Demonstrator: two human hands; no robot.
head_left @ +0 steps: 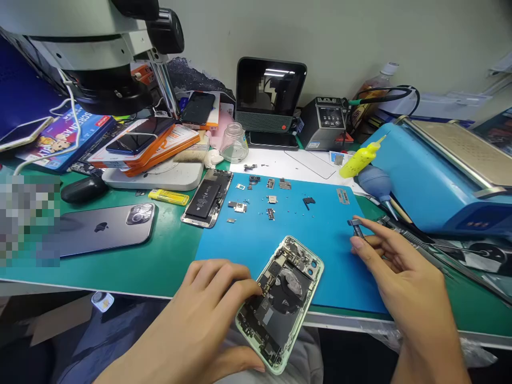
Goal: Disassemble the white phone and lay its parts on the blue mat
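Observation:
My left hand (pixel 200 320) is closed on a pale green phone housing (pixel 294 314) with its inside exposed. Fingers grip its left edge while the thumb is at the lower end. The housing is tilted at the mat's front edge, showing circuit boards, a dark coil area and two camera openings at the top right. To the right, my right hand (pixel 404 274) pinches a small dark part (pixel 357 228) with a bent end, above the blue mat (pixel 224 245). Its exact kind is unclear. Several small phone parts, including a camera module (pixel 254 178) and a metal SIM reader (pixel 272 199), lie across the mat's back half.
A removed phone screen assembly (pixel 206 200), yellow lighter (pixel 168 197) and dark grey phone (pixel 100 228) lie left. A microscope (pixel 108 64) overhangs the back left. Tweezers (pixel 452 261), a blue air blower (pixel 375 184), a yellow bottle (pixel 360 160) and a blue machine (pixel 432 176) stand or lie right.

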